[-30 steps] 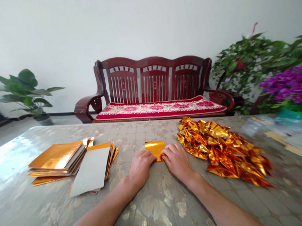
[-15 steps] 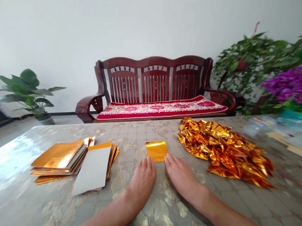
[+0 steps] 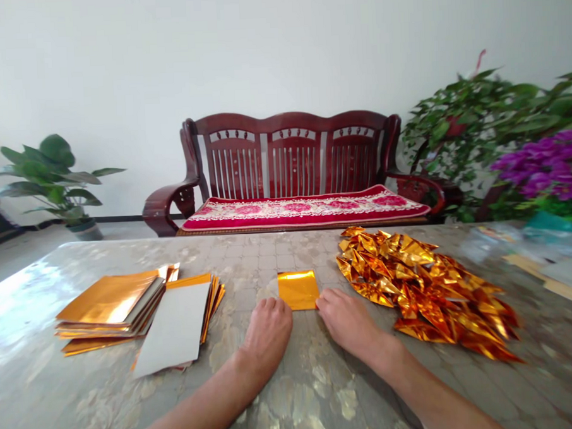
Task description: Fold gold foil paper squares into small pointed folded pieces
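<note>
A folded piece of gold foil paper lies on the table in front of me. My left hand is closed at its lower left corner, fingers curled under and partly hidden. At the lower right corner, my right hand pinches the paper's edge between thumb and fingers. To the left are a stack of gold foil paper sheets and a fanned pile with a pale sheet on top. A heap of folded gold foil pieces lies to the right.
The table has a patterned cover. Clear plastic packaging and pale card sheets lie at its right side. Behind stands a wooden bench with a red cushion, flanked by a potted plant and purple flowers.
The fingers of both hands have curled in from a flatter pose at the paper's lower corners. My right hand has moved slightly right. The view has tilted up a little.
</note>
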Demonstrator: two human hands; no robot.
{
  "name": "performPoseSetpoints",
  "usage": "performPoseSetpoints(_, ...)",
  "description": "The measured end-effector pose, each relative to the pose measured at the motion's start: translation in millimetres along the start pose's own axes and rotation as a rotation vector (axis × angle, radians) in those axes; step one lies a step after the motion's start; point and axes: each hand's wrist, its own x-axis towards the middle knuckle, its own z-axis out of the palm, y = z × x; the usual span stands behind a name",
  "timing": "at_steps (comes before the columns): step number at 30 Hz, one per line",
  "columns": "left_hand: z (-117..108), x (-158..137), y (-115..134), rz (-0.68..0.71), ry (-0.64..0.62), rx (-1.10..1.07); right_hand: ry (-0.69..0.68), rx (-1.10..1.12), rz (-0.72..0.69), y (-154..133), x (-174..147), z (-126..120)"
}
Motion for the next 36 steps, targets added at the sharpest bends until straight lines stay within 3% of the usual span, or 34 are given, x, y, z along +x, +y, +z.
performPoseSetpoints(6, 3, 10, -6, -0.023, 0.062, -0.066, 0.03, -0.068, -0.034, 2, 4, 3)
performPoseSetpoints(16, 0, 14, 2, 0.007, 0.038, -0.032, 0.084, -0.069, 0.014, 3, 5, 10)
performPoseSetpoints(22, 1, 15, 5, -0.019, 0.048, -0.053, 0.133, -0.003, 0.084, 3, 7, 15)
performPoseSetpoints(26, 4, 16, -4, -0.131, 0.101, -0.159, 0.297, 0.205, 0.173, 4, 8, 19)
performPoseSetpoints(29, 8, 18, -14, -0.273, 0.189, -0.345, 0.416, 0.434, 0.279, 2, 8, 20)
performPoseSetpoints(31, 11, 20, -17, -0.389, 0.282, -0.649, 0.425, 0.556, 0.296, -3, 7, 19)
performPoseSetpoints(34, 18, 24, -10, -0.472, 0.387, -1.315, 0.426, 0.63, 0.165, -14, 4, 17)
performPoseSetpoints(36, 22, 26, -1, -0.47, 0.383, -1.424, 0.442, 0.589, 0.053, -22, 3, 16)
